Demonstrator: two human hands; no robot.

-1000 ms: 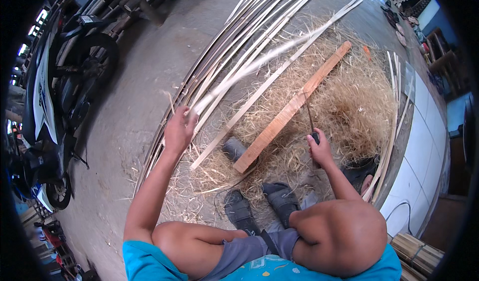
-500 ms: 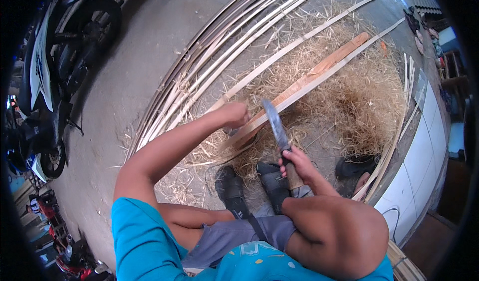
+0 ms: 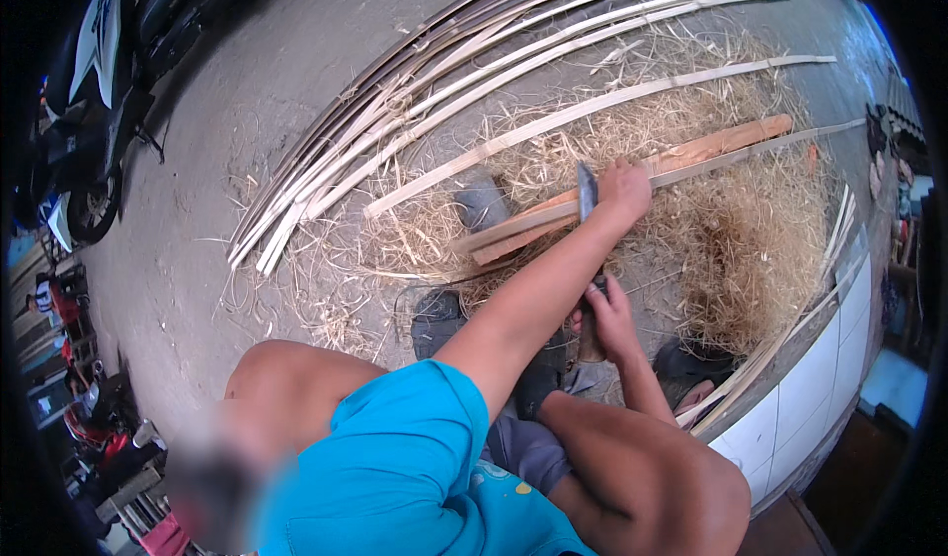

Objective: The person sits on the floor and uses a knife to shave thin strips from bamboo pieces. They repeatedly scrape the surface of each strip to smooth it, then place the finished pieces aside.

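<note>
- The left hand [image 3: 628,189] lies over the thin pale strip [image 3: 760,149] and the orange-brown plank [image 3: 719,142]; its fingers are tucked out of sight, so I cannot tell how firmly it grips, or whether it grips at all.
- The right hand [image 3: 610,321] is closed around the handle of the knife [image 3: 587,191], nearer the body and apart from the left hand.
- The middle of the knife is hidden: the left forearm [image 3: 528,289] crosses over it, leaving the blade's upper part on one side and the handle on the other.
- The strip runs along the plank and reaches past its far end; hand and arm cover a stretch of both, and whether the blade touches the strip is hard to make out.
- A grey cylinder [image 3: 482,203] sits by the plank's near end — partly covered.
- Pale shavings [image 3: 726,260] spread under and around the plank.
- One separate strip [image 3: 592,107] lies beyond it, then a row of long strips [image 3: 375,117].
- The right shoe [image 3: 539,366] is mostly behind the left arm.
- The motorcycle [image 3: 99,47] is cut off by the dark rim — a blurred patch [image 3: 212,477] at lower left is unreadable.
</note>
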